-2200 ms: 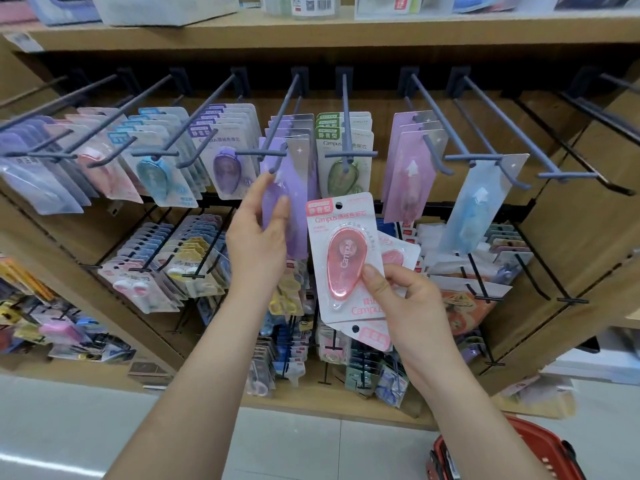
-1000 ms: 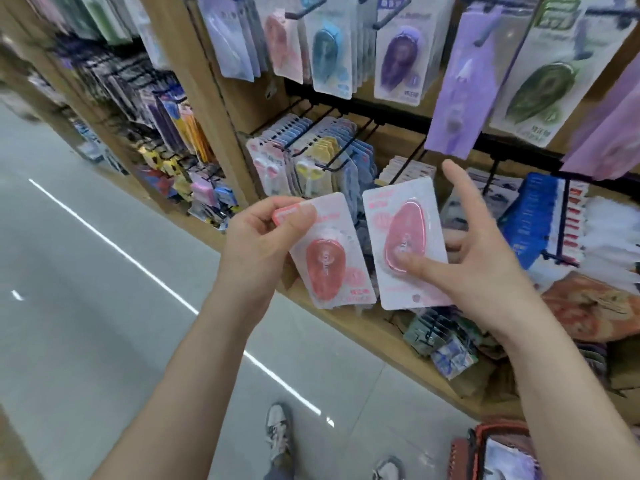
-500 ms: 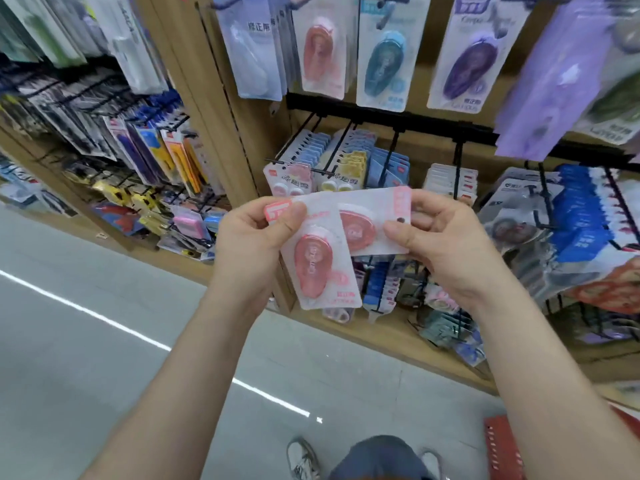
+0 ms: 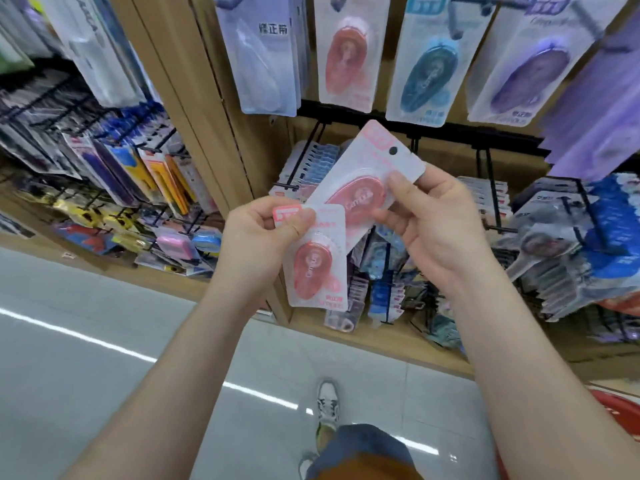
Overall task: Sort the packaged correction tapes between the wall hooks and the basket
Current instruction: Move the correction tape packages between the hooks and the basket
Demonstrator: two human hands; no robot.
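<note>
Pink correction tape pack (image 4: 317, 261) hangs upright in front of the shelf, the left hand (image 4: 256, 244) in a pinching grip on its top corner. Right hand (image 4: 433, 230) holds second pink pack (image 4: 360, 195), tilted, partly behind the first. Red basket (image 4: 614, 405) sits low right.

Bright, even light falls from overhead, and the shadows are soft and faint. A long white streak of glare crosses the glossy floor (image 4: 86, 393), and the clear blisters of the hanging packs (image 4: 346, 60) carry a pale sheen. Motion blur smears the purple pack (image 4: 595, 109) at the upper right and the goods (image 4: 86, 161) on the left. The lower pink pack (image 4: 317, 268) and upper pink pack (image 4: 363, 188) are sharper at the centre. Wide-angle distortion tilts the wooden upright (image 4: 194, 98) and stretches the edges.
</note>
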